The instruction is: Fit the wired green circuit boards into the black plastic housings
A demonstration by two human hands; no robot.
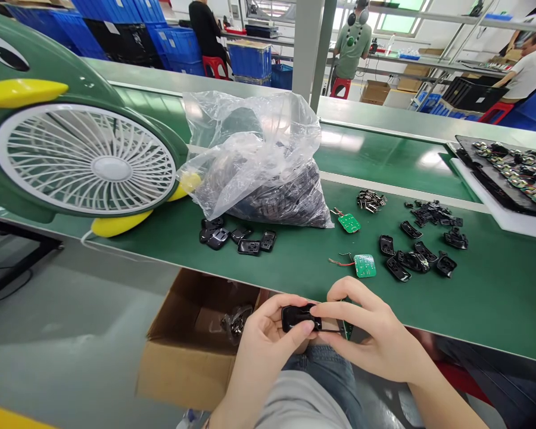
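My left hand (pixel 268 333) grips a small black plastic casing (pixel 292 317) near the table's front edge, fingers and thumb closed around it. On the casing's right end, my right hand (pixel 361 330) pinches with its fingertips. A sliver of green circuit board (pixel 348 329) shows behind the right hand's fingers; whether that hand holds it, I cannot tell. Just beyond lie a square green circuit board (pixel 365 266) with a red wire and a second green board (pixel 349 223). Right of them, several curved black plastic parts (pixel 411 261) are scattered.
A clear plastic bag (pixel 268 185) of dark parts sits mid-table, with several black casings (pixel 249 246) before it. A green fan (pixel 111 168) stands left. Metal pieces (pixel 371 201), small black parts (pixel 433 213) and a loaded tray (pixel 482 173) lie right. An open cardboard box (pixel 183 366) is below.
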